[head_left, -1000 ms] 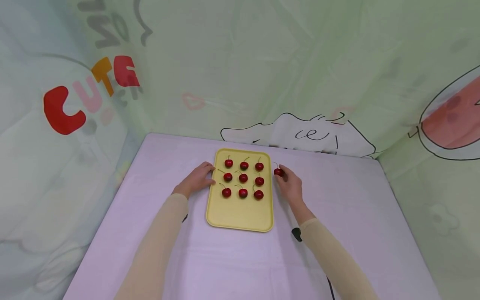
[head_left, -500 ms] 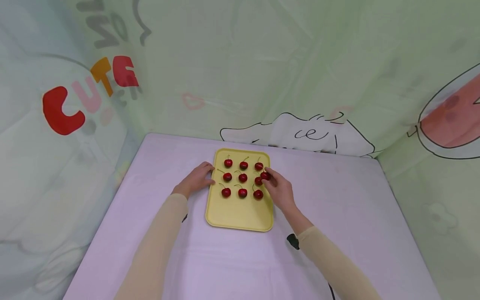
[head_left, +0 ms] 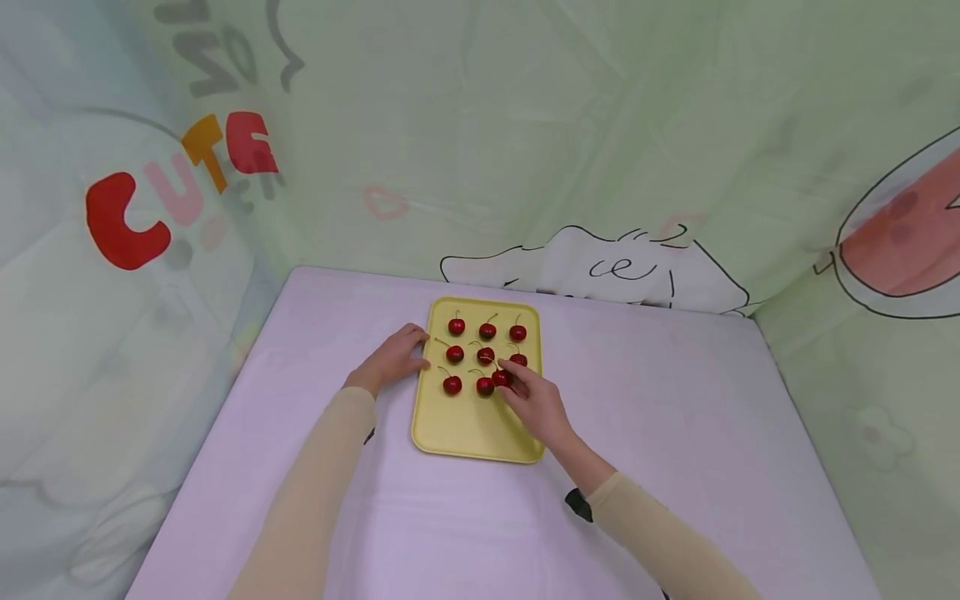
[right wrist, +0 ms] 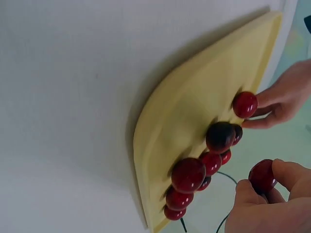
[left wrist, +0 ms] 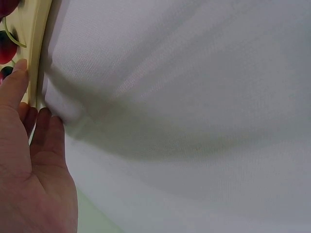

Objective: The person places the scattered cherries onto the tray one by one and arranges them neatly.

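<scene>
My right hand (head_left: 534, 403) pinches a dark red cherry (head_left: 501, 378) by thumb and fingers over the tray; in the right wrist view this cherry (right wrist: 263, 175) appears between the fingertips, apart from the others. The yellow tray (head_left: 477, 429) carries several more cherries with thin stems in rows, such as the far left cherry (head_left: 457, 326) and the front middle cherry (head_left: 485, 387). The right end of the front row is covered by my right hand. At the tray's left rim, my left hand (head_left: 392, 357) holds the edge, its thumb and fingers spread along it.
A pale lilac tablecloth (head_left: 675, 417) covers the table. Patterned fabric (head_left: 480, 150) stands behind and at both sides. A dark object (head_left: 578, 505) shows by the right sleeve (head_left: 660, 533), with a black cord below.
My right hand has carried the cherry from right of the tray leftward and nearer to me, over the front rows. My left hand and the tray stay where they were.
</scene>
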`<state>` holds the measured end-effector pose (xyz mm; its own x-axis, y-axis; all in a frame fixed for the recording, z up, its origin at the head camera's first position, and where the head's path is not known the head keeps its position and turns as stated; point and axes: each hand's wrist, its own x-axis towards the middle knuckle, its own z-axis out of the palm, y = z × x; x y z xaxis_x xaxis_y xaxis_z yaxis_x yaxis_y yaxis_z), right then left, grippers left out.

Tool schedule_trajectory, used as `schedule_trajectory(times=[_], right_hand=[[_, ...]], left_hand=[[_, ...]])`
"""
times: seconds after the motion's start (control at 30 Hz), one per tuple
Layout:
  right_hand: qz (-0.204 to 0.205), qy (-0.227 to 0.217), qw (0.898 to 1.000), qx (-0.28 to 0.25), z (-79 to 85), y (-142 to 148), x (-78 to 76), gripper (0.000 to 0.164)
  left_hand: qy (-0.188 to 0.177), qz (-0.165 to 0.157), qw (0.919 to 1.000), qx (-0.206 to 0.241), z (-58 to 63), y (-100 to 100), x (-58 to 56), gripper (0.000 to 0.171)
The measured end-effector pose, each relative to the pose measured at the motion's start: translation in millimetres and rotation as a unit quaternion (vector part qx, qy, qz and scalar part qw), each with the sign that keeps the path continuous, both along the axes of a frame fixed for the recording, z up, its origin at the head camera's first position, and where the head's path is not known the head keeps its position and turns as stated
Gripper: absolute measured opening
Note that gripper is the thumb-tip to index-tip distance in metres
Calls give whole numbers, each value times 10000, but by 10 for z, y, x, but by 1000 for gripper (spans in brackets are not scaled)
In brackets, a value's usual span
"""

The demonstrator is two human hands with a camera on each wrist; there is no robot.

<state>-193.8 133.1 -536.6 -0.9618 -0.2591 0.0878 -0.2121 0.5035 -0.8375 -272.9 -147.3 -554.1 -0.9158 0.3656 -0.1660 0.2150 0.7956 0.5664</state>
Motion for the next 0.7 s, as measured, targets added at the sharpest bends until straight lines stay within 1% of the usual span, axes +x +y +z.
schedule_trajectory(times=[0.17, 0.37, 0.57, 0.7], right_hand=[[204, -143, 9996, 103, -71, -67, 100, 43], [441, -137, 9984, 337, -145, -142, 228, 40], [659, -139, 9951, 717, -266, -180, 266, 38], [746, -142, 9940, 782, -276, -181, 284, 37]], left_hand=[[37, -27, 10000, 78, 22, -5, 17, 54], [89, -78, 9999, 65, 19, -14, 14, 54], [67, -65, 10000, 0, 4, -21, 4, 55], [82, -90, 9999, 25, -1, -19, -1, 55]])
